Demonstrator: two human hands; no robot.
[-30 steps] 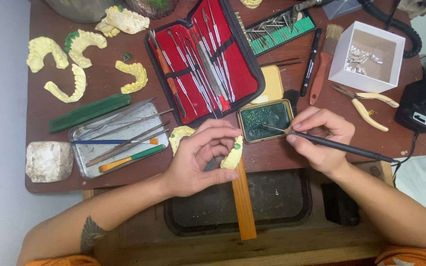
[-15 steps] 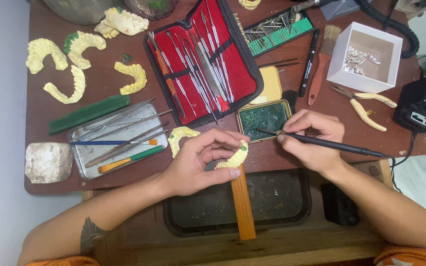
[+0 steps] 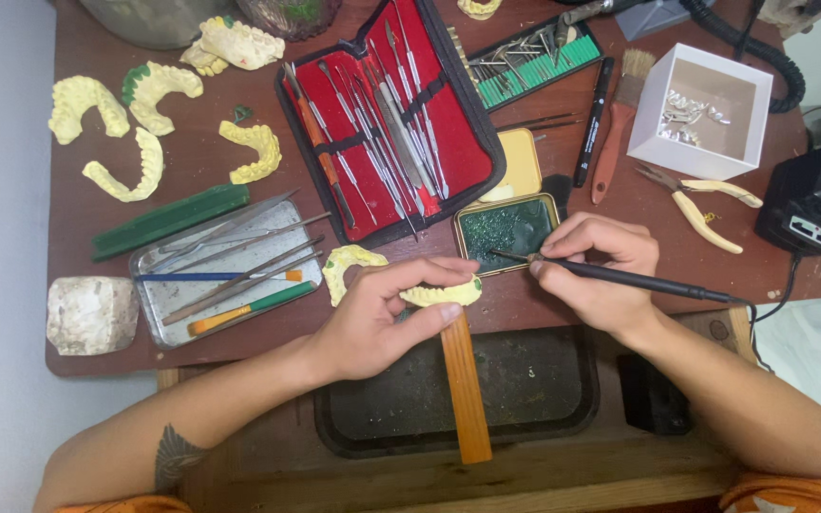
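The brown bench (image 3: pixel 192 313) carries everything, and the small tin of green wax (image 3: pixel 508 233) near its front edge serves as the landmark. Up and left of the tin lies the open red instrument case (image 3: pixel 387 119); far left of it sits a metal tray (image 3: pixel 230 271) of hand tools. Just right of the tin, the right hand (image 3: pixel 596 275) is closed around a dark pen-like wax tool (image 3: pixel 639 281), its thin tip reaching into the tin's green contents. Just below and left of the tin, the left hand (image 3: pixel 377 318) pinches a yellow dental cast (image 3: pixel 441 293) between thumb and fingers, held over a wooden peg (image 3: pixel 463 385) that juts from the bench front.

The cast seems held only by its edges, so a slip could drop it off the bench front and chip it. Wax carried across the gap could drip onto the bench or fingers. A push from the tip could slide the light tin.
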